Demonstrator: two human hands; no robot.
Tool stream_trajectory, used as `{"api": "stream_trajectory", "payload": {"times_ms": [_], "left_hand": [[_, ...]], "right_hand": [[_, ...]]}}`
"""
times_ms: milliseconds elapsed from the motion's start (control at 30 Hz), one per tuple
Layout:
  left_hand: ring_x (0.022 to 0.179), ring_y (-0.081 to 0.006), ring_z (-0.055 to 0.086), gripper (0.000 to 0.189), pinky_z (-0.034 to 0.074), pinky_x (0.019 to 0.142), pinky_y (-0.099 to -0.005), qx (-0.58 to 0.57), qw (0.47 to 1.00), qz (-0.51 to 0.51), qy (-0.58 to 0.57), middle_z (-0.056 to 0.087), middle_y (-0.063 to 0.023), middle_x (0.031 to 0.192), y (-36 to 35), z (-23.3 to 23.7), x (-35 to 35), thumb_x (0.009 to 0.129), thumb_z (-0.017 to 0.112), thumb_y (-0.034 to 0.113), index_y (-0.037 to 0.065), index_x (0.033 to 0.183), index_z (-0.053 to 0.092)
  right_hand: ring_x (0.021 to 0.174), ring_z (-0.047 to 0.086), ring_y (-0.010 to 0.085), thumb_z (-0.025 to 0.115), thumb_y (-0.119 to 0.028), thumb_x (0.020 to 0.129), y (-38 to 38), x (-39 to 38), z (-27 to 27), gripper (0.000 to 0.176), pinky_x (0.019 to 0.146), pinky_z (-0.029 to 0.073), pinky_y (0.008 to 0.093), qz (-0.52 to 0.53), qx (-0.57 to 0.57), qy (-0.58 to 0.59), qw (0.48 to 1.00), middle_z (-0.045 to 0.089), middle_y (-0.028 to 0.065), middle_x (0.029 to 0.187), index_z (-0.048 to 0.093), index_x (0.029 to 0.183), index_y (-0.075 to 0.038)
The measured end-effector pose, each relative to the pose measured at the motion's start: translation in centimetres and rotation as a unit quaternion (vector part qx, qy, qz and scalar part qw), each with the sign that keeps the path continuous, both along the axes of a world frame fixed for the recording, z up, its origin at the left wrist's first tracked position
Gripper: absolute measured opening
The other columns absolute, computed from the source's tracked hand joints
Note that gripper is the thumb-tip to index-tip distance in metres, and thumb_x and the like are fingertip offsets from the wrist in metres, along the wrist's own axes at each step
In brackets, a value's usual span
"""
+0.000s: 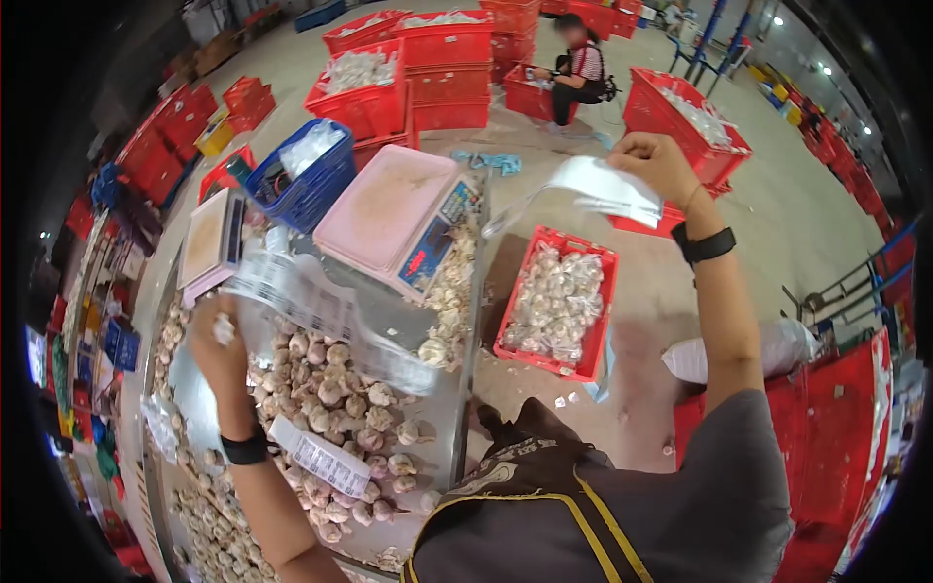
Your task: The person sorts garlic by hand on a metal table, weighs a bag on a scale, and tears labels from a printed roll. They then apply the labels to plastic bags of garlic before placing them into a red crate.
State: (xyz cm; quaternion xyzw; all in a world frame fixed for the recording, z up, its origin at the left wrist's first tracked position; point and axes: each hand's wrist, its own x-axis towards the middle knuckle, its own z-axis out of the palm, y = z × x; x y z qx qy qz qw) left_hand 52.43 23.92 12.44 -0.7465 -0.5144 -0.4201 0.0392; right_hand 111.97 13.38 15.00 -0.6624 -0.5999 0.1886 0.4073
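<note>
Nearest, a short white printed label strip [321, 461] lies on loose purple-white garlic bulbs [335, 389] inside the bench's [442, 452] right edge; rolling bulbs could bury it. Through blur, my left hand [216, 350] seems closed on a long white printed label strip [311, 303], whose sag could snag on them. Beyond that edge, my right hand [661, 170] pinches white paper strips [603, 187]; a slack pinch could drop them.

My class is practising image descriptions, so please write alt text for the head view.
A person's right hand holds white strips; the left hand is at one end of a blurred printed strip above loose garlic, near a pink scale and red crate of bagged garlic.
</note>
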Motion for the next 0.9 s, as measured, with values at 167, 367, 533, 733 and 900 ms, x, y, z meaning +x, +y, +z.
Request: {"api": "stream_trajectory", "payload": {"times_ms": [167,367,533,733,900], "left_hand": [[0.083,-0.0375,0.059,0.014,0.046,0.072,-0.0387,0.158,0.982,-0.013,0.097,0.061,-0.0176,0.087,1.1,6.4,2.3,0.088,0.057,0.011,0.000,0.093,0.062],[0.090,-0.0390,0.057,0.026,0.045,0.074,-0.0402,0.080,0.958,-0.066,0.269,0.059,-0.0177,0.092,-1.3,8.9,2.7,0.074,0.056,0.000,0.003,0.099,0.062],[0.091,-0.0381,0.058,0.029,0.046,0.077,-0.0387,0.075,0.948,-0.163,0.263,0.059,-0.0183,0.093,-6.8,10.2,1.6,0.074,0.055,-0.001,0.000,0.103,0.062],[0.084,-0.0366,0.058,0.012,0.045,0.076,-0.0354,0.139,0.940,-0.193,0.246,0.058,-0.0176,0.091,-8.8,13.1,0.3,0.084,0.058,0.005,-0.002,0.093,0.057],[0.075,-0.0249,0.056,0.012,0.045,0.076,-0.0310,0.110,0.921,-0.241,0.284,0.055,-0.0125,0.083,-6.7,18.1,0.6,0.088,0.059,0.009,-0.001,0.094,0.055]], "right_hand": [[0.081,0.062,0.0111,0.066,-0.007,0.083,-8.7,6.3,1.3,0.018,0.072,0.050,0.0255,-0.125,-0.013,-0.078,0.989,0.067,0.0043,0.089,0.067,0.100,-0.002],[0.089,0.064,0.0332,0.057,-0.018,0.084,-19.3,7.6,0.6,0.024,0.079,0.051,0.0430,-0.278,-0.104,-0.427,0.854,0.066,0.0162,0.098,0.069,0.105,-0.015],[0.083,0.065,0.0328,0.060,-0.022,0.082,-26.1,8.3,0.1,0.019,0.075,0.051,0.0434,-0.341,-0.140,-0.429,0.825,0.068,0.0136,0.089,0.072,0.096,-0.016],[0.083,0.066,0.0298,0.062,-0.026,0.081,-33.1,7.2,1.2,0.025,0.075,0.052,0.0377,-0.326,-0.062,-0.270,0.904,0.069,0.0149,0.090,0.072,0.094,-0.008],[0.081,0.067,0.0250,0.062,-0.027,0.084,-35.4,6.7,2.3,0.027,0.075,0.051,0.0350,-0.357,-0.018,-0.245,0.901,0.070,0.0131,0.092,0.070,0.100,-0.006]]}}
